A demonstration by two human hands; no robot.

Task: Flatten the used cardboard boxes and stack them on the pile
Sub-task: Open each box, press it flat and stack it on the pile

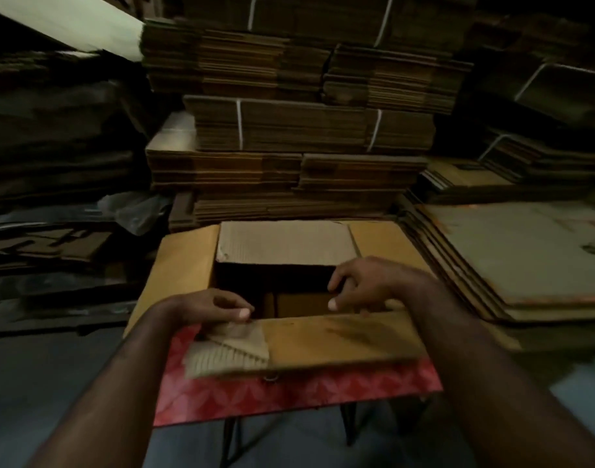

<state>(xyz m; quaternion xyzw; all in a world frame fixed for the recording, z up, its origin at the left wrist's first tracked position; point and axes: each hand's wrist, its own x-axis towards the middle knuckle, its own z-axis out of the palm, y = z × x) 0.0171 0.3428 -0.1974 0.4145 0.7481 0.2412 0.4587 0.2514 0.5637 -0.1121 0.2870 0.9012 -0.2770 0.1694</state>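
Head view
Box: an open cardboard box point(195, 265) stands on the bench, just beyond both hands, its top flaps folded outward and its inside dark.
Left hand: the left hand point(211, 307) has fingers curled, thumb and fingertips pinching the torn near flap point(340, 339) at its left end, where grey corrugated liner is peeled up.
Right hand: the right hand point(360, 287) sits at the box's right inner edge, fingers curled over the rim and thumb on the near flap; how firm the grip is cannot be told through the blur.
Bench: a bench point(289, 396) with a red patterned top and thin dark legs shows under and nearer than the hands.
Pile: a low pile of flattened boxes point(512, 265) lies just to the right of the right hand.
Room: dim; tall strapped bundles of flat cardboard point(306, 130) rise beyond the hands, darker stacks point(53, 130) to the left of the left hand, grey floor point(53, 383) below.
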